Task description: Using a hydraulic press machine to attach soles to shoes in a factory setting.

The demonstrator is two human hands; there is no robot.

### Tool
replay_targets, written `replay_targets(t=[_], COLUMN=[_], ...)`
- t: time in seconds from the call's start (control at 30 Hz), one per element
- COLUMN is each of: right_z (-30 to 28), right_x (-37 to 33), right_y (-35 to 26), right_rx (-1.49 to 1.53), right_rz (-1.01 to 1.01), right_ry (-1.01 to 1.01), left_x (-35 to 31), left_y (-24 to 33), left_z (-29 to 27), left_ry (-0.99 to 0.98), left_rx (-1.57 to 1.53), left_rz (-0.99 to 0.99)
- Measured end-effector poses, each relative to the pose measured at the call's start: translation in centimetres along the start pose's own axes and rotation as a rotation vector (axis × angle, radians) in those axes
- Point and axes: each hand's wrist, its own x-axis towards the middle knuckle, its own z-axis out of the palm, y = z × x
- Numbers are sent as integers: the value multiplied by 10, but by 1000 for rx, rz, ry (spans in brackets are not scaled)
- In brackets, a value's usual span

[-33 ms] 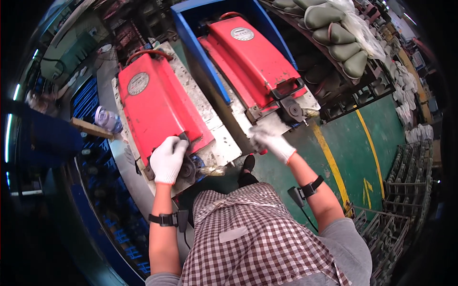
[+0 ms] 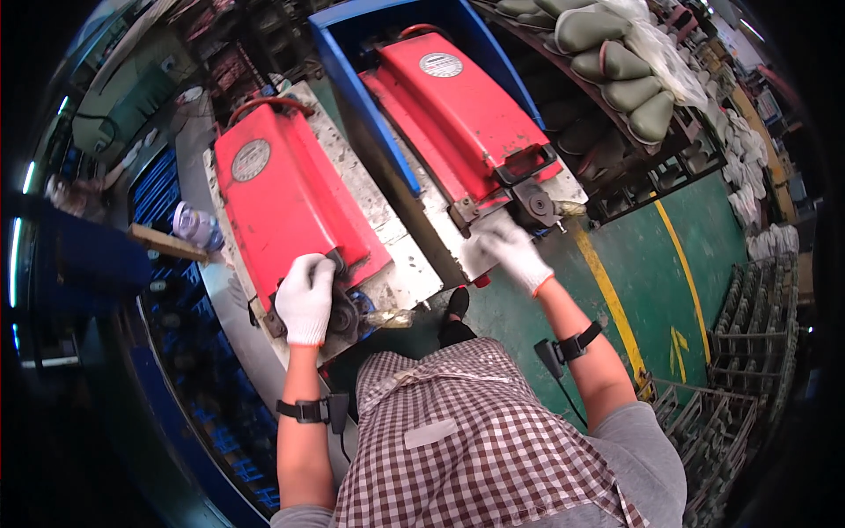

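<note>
Red press covers: two are lying side by side on worn metal plates, left red cover (image 2: 286, 207) and right red cover (image 2: 458, 110), the latter sitting inside a blue frame (image 2: 352, 79). Left hand (image 2: 305, 297), white-gloved, is curling closed over the dark round mechanism (image 2: 339, 312) at the near end of the left cover. Right hand (image 2: 510, 249) is closing on the near edge of the right plate, just below its latch hardware (image 2: 532, 198). Judgement: keeping fingers clear of the hinge ends and gripping both sides evenly is looking sensible. Green floor (image 2: 642, 290) with a yellow line (image 2: 607, 299) is running right; grey-green moulded pieces (image 2: 616, 62) are stacking on a rack behind.
</note>
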Motion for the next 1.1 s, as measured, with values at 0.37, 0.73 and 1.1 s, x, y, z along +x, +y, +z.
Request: replay_targets(t=[0.37, 0.73, 1.1], right_z=[-130, -59, -54], right_x=[30, -76, 117], right_y=[42, -20, -16], right_rx=[-874, -531, -721], right_rz=[251, 427, -351], right_ry=[456, 284, 340], left_x=[24, 31, 106], left_y=[112, 126, 225], left_z=[121, 188, 130], left_ry=[-216, -301, 77], left_rx=[-131, 51, -183], left_rz=[541, 939, 957])
